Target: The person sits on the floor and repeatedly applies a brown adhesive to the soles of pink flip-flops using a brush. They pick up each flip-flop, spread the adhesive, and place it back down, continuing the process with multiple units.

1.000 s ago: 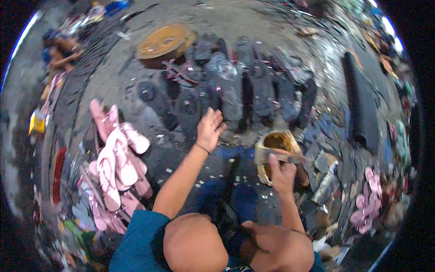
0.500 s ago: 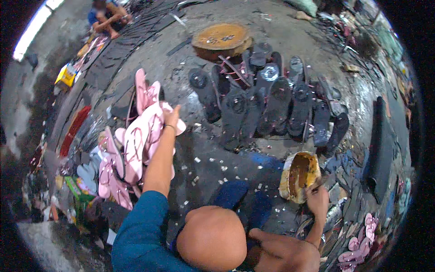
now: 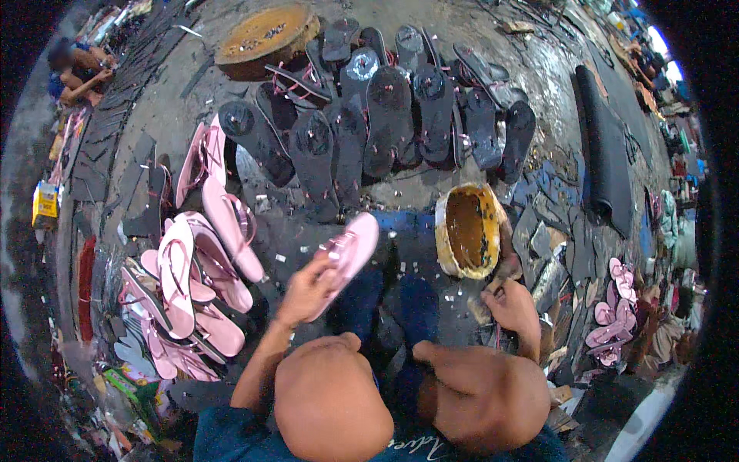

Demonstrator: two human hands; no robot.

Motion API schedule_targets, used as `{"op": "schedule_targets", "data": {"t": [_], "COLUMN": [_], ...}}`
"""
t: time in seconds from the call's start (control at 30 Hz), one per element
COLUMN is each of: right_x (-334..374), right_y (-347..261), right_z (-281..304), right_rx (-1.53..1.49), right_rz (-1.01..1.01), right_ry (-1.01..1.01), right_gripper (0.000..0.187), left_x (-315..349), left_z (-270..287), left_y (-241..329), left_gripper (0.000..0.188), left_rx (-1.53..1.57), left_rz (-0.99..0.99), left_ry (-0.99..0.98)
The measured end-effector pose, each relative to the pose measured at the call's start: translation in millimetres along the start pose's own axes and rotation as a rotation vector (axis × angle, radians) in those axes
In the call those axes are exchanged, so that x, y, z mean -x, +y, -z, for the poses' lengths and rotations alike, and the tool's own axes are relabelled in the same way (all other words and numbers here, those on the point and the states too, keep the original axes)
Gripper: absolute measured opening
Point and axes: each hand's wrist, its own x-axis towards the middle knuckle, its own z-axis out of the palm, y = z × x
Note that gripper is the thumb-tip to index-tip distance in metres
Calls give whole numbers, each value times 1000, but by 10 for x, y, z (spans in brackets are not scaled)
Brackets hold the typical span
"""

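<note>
Our left hand [image 3: 310, 286] grips a pink sandal [image 3: 357, 240] above the floor [image 3: 385, 14], well left of a tub [image 3: 446, 242] coated brown inside, our right hand [image 3: 512, 309] curled near its edge, hold unclear.

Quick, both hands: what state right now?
Left hand: closed, holding a pink sandal.
Right hand: closed, apparently on a brownish tool; its exact kind cannot be told.

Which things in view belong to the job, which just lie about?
Likely the job:
pink thong sandal in left hand
pink sandal pile
yellowish tub near right hand
dark sandals

Seemingly lying about:
curled black sheet
red strip
yellow packet
</note>
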Motion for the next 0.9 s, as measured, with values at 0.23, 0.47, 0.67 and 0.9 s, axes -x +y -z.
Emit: {"op": "schedule_targets", "data": {"t": [0.23, 0.47, 0.67, 0.9], "right_x": [-232, -959, -1119, -1016], "right_y": [-683, -1445, -1443, -1456], "right_z": [23, -101, 58, 193], "right_rx": [-1048, -854, -754, -801], "right_rz": [317, 666, 753, 702], "right_ry": [118, 561, 643, 770], "right_gripper": [21, 18, 22, 14], "left_x": [-786, -841, -834, -862], "left_z": [-499, -800, -802, -925], "left_y": [-115, 881, 1012, 933], "left_gripper": [59, 51, 49, 44], "left_rx": [-1071, 922, 859, 719], "left_rz": [-521, -21, -200, -145], "left_ry": [13, -285, -301, -179]}}
